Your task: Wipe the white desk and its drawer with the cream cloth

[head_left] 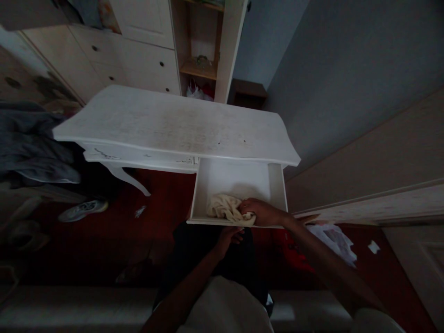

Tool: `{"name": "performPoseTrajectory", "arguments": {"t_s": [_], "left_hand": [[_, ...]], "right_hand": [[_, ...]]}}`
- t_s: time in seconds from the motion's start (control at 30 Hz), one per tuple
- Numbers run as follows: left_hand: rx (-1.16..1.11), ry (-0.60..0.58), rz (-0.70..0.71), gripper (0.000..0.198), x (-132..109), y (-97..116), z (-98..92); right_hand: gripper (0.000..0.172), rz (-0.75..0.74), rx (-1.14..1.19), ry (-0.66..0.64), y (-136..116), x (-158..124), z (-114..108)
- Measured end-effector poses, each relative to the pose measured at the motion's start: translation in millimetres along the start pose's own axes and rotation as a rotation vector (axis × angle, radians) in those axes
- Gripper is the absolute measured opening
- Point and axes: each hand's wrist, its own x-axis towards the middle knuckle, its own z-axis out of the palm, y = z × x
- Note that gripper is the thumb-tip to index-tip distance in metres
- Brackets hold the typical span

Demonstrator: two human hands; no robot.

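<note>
A pulled-out drawer (pixel 239 173) of a white desk (pixel 145 115) is in front of me. Inside it, near the front panel, lies a crumpled cream cloth (pixel 224 206). My right hand (pixel 255 211) reaches into the drawer with its fingers closed on the cloth's right part, which bunches up beside them. Just below the drawer front, over my lap, my left hand (pixel 229 239) has its fingers loosely apart and holds nothing that I can see. Its fingertips are close to the panel's lower edge; whether they touch it, I cannot tell.
Dark smudges mark the desktop. Behind it stands a cream cabinet (pixel 138 60) with an open door (pixel 231 51). A grey wall (pixel 340 92) rises at the right. On the red floor lie a shoe (pixel 83 210) and a white plastic bag (pixel 333 241). Grey clothing (pixel 31 138) is heaped at left.
</note>
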Motion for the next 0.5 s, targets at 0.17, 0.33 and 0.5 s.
{"name": "performPoseTrajectory", "arguments": {"t_s": [0.17,0.33,0.5], "left_hand": [[0.016,-0.012,0.057,0.05,-0.2,-5.5,-3.4],[0.046,0.032,-0.005,0.032,-2.3,-6.5,-5.2],[0.055,0.081,-0.067,0.03,-3.0,-1.3,-6.7]], "right_hand": [[0.028,-0.124,-0.08,0.025,-42.1,55.4,12.1],[0.035,-0.253,-0.227,0.038,-71.6,93.2,24.4],[0.027,-0.241,-0.279,0.028,-76.2,87.8,28.1]]}}
